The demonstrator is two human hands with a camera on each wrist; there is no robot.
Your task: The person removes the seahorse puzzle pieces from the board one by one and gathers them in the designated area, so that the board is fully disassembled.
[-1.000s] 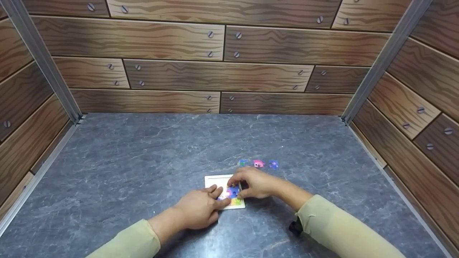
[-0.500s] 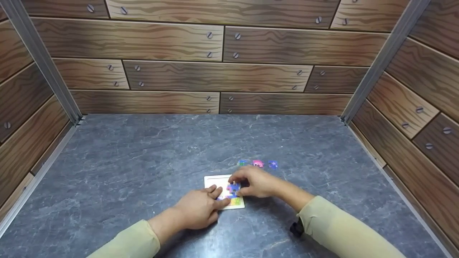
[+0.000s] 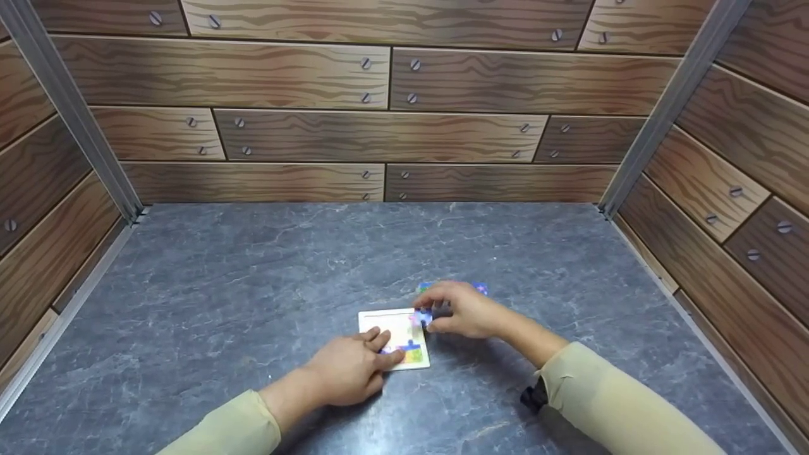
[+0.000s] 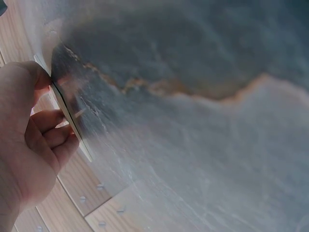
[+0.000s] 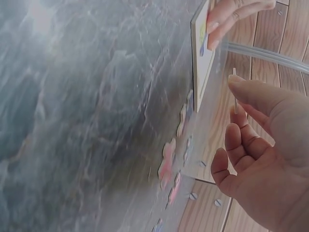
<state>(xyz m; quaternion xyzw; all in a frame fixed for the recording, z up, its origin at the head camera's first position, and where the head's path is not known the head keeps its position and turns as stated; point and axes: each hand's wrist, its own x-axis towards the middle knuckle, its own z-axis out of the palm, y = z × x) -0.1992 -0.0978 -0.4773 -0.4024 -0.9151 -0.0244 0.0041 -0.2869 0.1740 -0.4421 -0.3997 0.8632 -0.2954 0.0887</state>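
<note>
in the head view, my right grip (image 3: 464, 308) pinches a mostly blue puzzle piece (image 3: 423, 316) at the right edge of the puzzle board (image 3: 377, 321). i judge it light, thin and stiff, perhaps a little slippery; opposite edges are the place to hold it, sparing the tabs. my left grip (image 3: 349, 370) lies with fingers spread on the board, one reaching over the fitted pieces (image 3: 413, 355).

in the left wrist view, those fingers meet the board, seen edge-on.

in the right wrist view, thumb and fingertip part only enough for the piece, above the surface (image 5: 96, 96) and loose pieces (image 5: 167, 164).
</note>
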